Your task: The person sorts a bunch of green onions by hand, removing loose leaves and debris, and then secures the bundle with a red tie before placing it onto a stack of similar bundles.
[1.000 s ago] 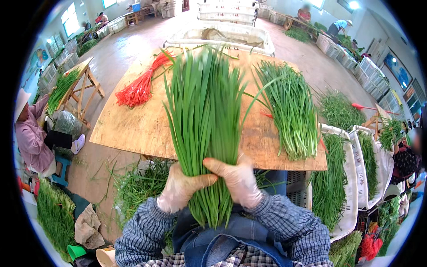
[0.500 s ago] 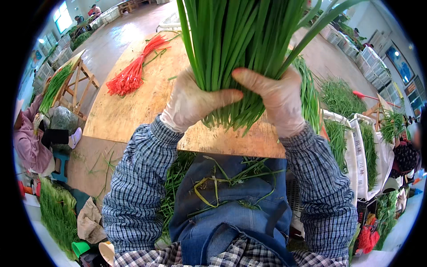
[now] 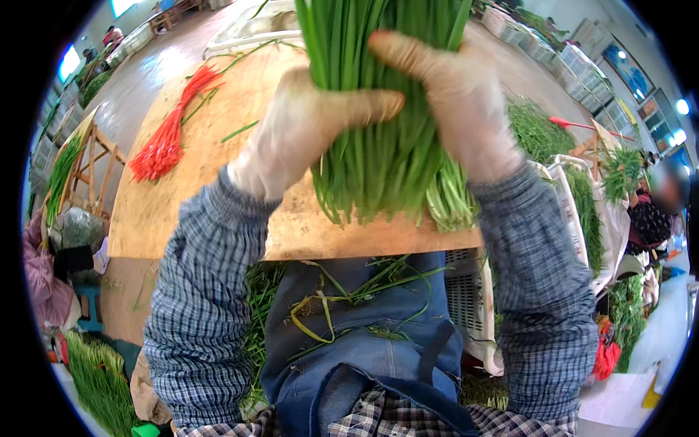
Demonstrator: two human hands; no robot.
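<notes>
Slack Thumbs Could Spill the Stalks

We have the left hand (image 3: pixel 291 127), in a translucent whitish glove, and the right hand (image 3: pixel 470 109), gloved alike, clasping a thick bundle of long, flat, green leafy stalks (image 3: pixel 364 160) between them! Both thumbs press across its front, the right one higher; the other fingers vanish behind the greenery, so we cannot tell whether they are spread or pressed together. The stalk ends hang below the thumbs, over the flat, tan wooden board (image 3: pixel 145 218), and we cannot tell if they touch it.

Here's where we'd worry. Those ends look uneven, and a slack thumb could let the middle stalks slide down out of the clasp. Squeeze too hard, though, and the flat leaves might crease or bruise. Watch below the right fingers: a pile of green stalks with pale ends (image 3: pixel 450 200) lies just beside the bundle, and one low sweep could tangle the two. Out left of the left fingers, well apart, lies a fanned bunch of glossy red strips (image 3: pixel 160 146); a wide swing of that arm could scatter it.
</notes>
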